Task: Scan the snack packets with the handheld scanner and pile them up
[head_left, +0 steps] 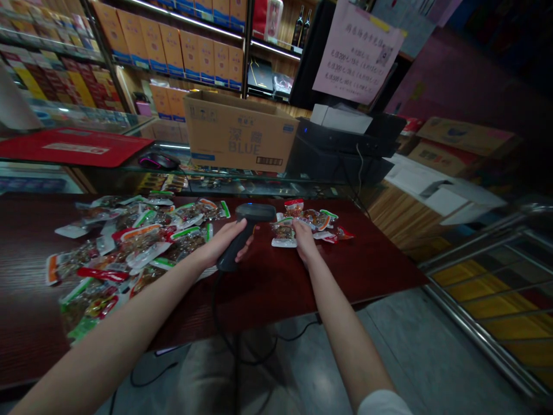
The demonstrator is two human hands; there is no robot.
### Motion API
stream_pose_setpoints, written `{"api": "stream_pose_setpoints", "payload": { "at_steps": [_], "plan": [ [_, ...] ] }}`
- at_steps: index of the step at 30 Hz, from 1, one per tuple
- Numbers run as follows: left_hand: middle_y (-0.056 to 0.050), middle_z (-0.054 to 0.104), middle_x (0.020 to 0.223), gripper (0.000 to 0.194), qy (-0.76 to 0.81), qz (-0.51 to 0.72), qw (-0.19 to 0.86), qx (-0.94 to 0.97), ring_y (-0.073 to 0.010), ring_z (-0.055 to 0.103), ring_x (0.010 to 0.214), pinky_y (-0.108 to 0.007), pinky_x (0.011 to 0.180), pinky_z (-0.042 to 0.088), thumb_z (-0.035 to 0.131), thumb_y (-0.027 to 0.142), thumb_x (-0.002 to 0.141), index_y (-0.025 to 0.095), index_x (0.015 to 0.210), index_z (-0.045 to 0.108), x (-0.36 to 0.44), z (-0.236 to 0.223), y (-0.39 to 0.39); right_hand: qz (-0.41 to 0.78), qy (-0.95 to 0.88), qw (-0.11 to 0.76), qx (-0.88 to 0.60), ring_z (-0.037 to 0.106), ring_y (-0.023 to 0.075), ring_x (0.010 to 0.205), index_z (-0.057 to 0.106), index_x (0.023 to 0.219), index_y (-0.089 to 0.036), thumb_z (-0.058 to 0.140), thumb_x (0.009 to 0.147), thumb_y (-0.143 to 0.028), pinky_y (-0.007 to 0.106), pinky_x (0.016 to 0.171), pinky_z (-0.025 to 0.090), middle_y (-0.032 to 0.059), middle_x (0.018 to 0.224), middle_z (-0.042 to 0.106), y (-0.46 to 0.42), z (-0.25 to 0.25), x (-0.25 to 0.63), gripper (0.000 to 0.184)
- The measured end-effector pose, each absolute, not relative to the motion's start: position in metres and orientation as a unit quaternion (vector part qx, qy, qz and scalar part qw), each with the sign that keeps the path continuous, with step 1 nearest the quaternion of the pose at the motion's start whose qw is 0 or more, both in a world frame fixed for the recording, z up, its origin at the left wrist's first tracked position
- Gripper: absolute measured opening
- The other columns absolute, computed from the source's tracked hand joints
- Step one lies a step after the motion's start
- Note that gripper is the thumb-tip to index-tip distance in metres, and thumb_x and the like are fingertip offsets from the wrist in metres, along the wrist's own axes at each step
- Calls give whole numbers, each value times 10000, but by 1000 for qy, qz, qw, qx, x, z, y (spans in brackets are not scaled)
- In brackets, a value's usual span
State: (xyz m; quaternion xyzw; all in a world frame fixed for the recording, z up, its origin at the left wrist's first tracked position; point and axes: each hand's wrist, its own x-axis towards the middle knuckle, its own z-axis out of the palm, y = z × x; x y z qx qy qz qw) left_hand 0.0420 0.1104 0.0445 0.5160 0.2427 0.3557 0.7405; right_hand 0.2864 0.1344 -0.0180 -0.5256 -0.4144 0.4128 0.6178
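Observation:
A black handheld barcode scanner point(235, 245) is gripped around its handle by my left hand point(227, 241), its head turned toward the right. My right hand point(303, 235) has its fingers on a clear snack packet point(284, 231) with a pale lower edge, at the near side of a small group of packets point(319, 218) on the right. To the left of the scanner lies a large heap of similar vacuum-sealed packets point(142, 239) with green, orange and red edges. The scanner's cable hangs down over the table's front edge.
The dark red table point(276, 288) backs onto a glass counter with an open cardboard box point(242, 135), a black mouse point(158, 161), a red mat point(73, 147) and a black printer point(341, 150). A metal rail point(479, 331) stands at right. Cables point(259, 362) hang below the table.

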Motion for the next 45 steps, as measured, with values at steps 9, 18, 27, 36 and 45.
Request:
{"api": "stream_pose_setpoints", "payload": {
  "at_steps": [9, 18, 27, 36, 45],
  "plan": [
    [26, 525, 664, 522, 268, 323, 748, 514, -72, 459, 395, -205, 331, 376, 597, 625, 820, 138, 1005, 561, 50, 35, 108, 397, -419, 616, -536, 616, 205, 642, 596, 659, -210, 637, 684, -603, 362, 679, 534, 15, 626, 645, 137, -24, 282, 397],
    [32, 512, 645, 524, 291, 318, 727, 535, -66, 451, 390, -200, 325, 369, 617, 646, 791, 141, 910, 546, 52, 36, 107, 372, -423, 625, -540, 624, 219, 715, 615, 693, -207, 600, 718, -606, 352, 698, 521, 33, 676, 659, 138, -24, 281, 400],
    [23, 564, 653, 496, 356, 372, 654, 554, -90, 500, 404, -217, 359, 406, 739, 546, 712, 152, 949, 552, 26, 60, 121, 37, -448, 618, -645, 596, 225, 895, 557, 893, -180, 410, 842, -452, 364, 866, 456, 113, 926, 656, 146, 12, 329, 313],
    [-20, 682, 721, 382, 560, 383, 417, 605, -182, 629, 620, -241, 495, 485, 678, 515, 684, 168, 839, 644, -51, 70, 161, 20, -337, 541, -770, 567, 258, 1032, 497, 936, -185, 425, 782, -192, 417, 973, 376, 130, 1034, 619, 165, 11, 382, 171],
    [-41, 704, 735, 426, 574, 371, 549, 482, -198, 641, 551, -282, 444, 515, 726, 451, 633, 175, 946, 637, -59, 52, 170, -149, -393, 526, -739, 430, 342, 1251, 490, 1193, -187, 468, 793, -292, 547, 1051, 275, 156, 1297, 535, 143, 21, 352, 414]
  ]
}}
